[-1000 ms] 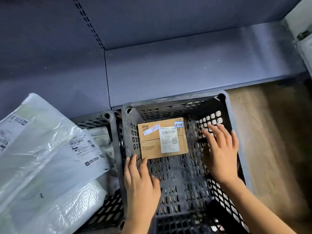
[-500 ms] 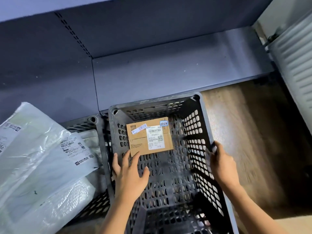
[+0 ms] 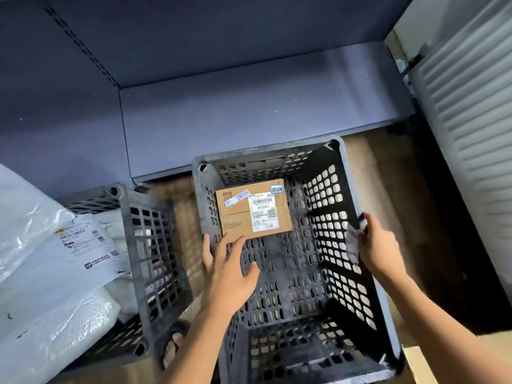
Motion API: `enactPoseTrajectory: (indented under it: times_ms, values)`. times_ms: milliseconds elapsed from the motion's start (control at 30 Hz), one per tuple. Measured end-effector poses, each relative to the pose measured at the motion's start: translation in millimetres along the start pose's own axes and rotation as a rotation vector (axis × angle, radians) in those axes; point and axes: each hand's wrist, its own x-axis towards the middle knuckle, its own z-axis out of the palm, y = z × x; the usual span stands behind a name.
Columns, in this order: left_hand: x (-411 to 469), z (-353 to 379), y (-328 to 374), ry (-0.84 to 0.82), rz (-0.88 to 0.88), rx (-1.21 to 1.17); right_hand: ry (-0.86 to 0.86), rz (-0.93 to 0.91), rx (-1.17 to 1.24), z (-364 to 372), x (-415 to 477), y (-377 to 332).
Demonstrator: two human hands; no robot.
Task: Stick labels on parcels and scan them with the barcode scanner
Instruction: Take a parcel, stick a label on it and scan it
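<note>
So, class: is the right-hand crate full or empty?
Nearly empty: the crate holds one cardboard box on its slotted floor.

Perforated crate (image 3: 329, 236) on wood floor (image 3: 388, 176); second crate (image 3: 146, 245) left; blue shelf (image 3: 263, 120) behind.

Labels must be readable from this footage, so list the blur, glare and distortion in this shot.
Head view: the label on the box is fairly sharp; the right hand on the crate rim is motion-smeared; glare whitens the plastic bags at left; the wide lens splays the crate walls and slants the shelf; the floor right of the crate is in deep shadow.
</note>
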Motion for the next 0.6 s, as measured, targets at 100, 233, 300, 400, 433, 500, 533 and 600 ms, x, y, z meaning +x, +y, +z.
enactPoseTrajectory:
  times_ms: [100, 233, 300, 400, 433, 500, 533, 600]
  values:
    - [8.2, -2.9, 9.3, 0.023, 0.009, 0.007, -0.003, 0.017, 0.015, -3.7, 0.4, 7.8]
    - [11.0, -3.6, 10.6, -0.037, 0.019, 0.076, 0.005, 0.02, 0.023, -3.5, 2.1, 9.0]
    - [13.7, -3.1, 9.3, -0.035, 0.029, 0.096, 0.003, 0.008, 0.008, -3.9, 4.8, 6.8]
    - [15.4, -5.5, 7.7, -0.049, 0.041, 0.106, 0.002, 0.008, -0.001, -6.2, 4.4, 3.9]
    - [14.7, -7.3, 6.7, -0.056, 0.044, 0.098, 0.001, 0.005, 0.001, -6.4, 5.0, 3.6]
    - [13.3, -10.6, 4.4, -0.064, 0.053, 0.06, 0.002, 0.0, -0.01, -7.0, 10.1, 2.0]
    - [13.5, -12.0, 2.9, -0.064, 0.064, 0.043, 0.003, 0.003, -0.02, -6.9, 14.9, 0.5]
    - [14.9, -13.9, 2.4, -0.061, 0.087, 0.016, 0.002, 0.02, -0.033, -8.1, 22.9, -2.6]
